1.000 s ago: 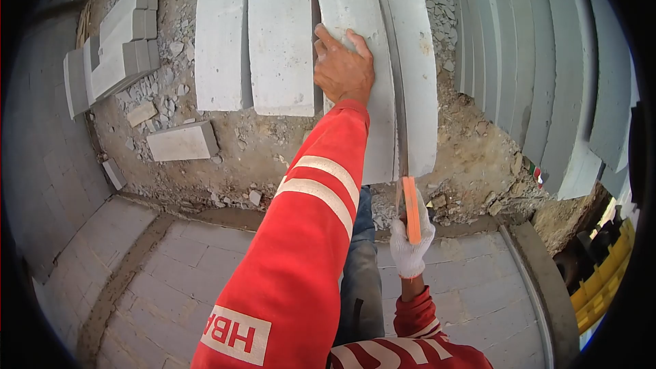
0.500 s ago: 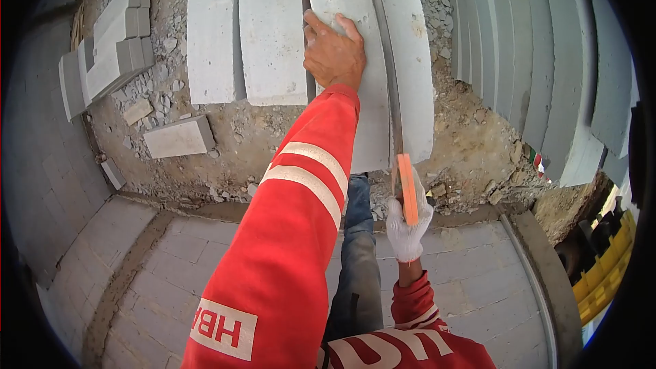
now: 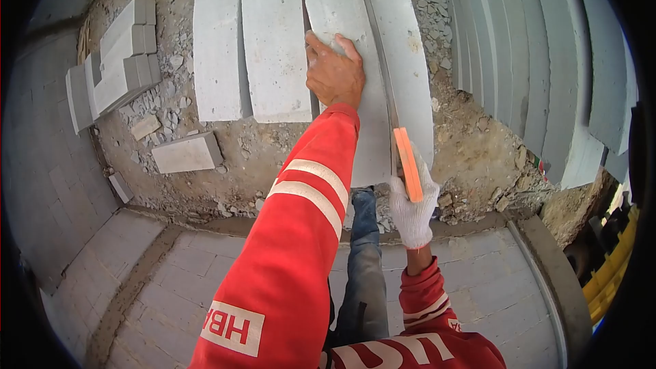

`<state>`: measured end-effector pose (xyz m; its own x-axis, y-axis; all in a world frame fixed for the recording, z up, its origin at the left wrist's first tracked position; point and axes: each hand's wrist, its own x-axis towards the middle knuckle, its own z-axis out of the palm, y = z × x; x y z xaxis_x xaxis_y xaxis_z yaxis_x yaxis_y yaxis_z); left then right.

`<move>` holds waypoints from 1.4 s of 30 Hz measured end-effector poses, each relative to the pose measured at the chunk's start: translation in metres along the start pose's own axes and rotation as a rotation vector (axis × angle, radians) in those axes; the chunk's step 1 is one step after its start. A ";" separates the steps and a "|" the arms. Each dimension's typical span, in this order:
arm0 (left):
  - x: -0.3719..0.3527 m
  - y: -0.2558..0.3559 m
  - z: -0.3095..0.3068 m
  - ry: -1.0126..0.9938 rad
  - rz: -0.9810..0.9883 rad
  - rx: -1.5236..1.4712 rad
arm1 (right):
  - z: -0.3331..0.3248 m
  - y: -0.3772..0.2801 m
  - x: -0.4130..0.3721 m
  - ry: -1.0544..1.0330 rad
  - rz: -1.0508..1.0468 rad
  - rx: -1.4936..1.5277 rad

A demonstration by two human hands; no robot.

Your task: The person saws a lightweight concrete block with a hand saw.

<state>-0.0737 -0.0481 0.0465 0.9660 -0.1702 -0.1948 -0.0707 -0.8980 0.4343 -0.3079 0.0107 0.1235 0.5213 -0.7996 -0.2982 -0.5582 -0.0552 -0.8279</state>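
Observation:
My bare left hand [image 3: 335,74] rests on a long pale grey concrete block [image 3: 371,140], its fingertips curled over the block's left edge at a gap. Gloved in white knit, my right hand [image 3: 415,210] is closed round the orange handle of a hand saw [image 3: 408,165]. The saw's thin blade lies lengthwise in a narrow slit between this block and the pale strip [image 3: 410,68] on its right. How deep the blade sits is hidden. Two more blocks [image 3: 277,61] lie side by side to the left.
A stack of grey slabs [image 3: 506,48] stands at the right. Blocks [image 3: 123,61] and a loose block [image 3: 188,153] lie on rubble-strewn dirt at the left. Below runs a block-paved surface [image 3: 198,287] with mortar edges. Something yellow [image 3: 608,280] sits at the lower right.
My right hand and the saw handle have moved forward, closer to the block's near end. My left hand keeps its place on the block, while the whole view has shifted slightly.

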 end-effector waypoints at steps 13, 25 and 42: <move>0.001 -0.001 -0.003 -0.052 -0.047 0.030 | -0.015 0.007 -0.042 -0.014 -0.007 -0.086; 0.002 0.002 -0.003 -0.042 -0.068 0.046 | -0.022 0.016 -0.065 -0.095 0.066 -0.065; -0.001 0.003 -0.009 -0.082 -0.081 0.032 | -0.027 0.006 -0.041 -0.077 0.092 -0.024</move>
<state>-0.0724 -0.0467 0.0555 0.9452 -0.1278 -0.3004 -0.0022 -0.9226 0.3856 -0.3500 0.0267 0.1436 0.5149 -0.7536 -0.4087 -0.6205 0.0014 -0.7842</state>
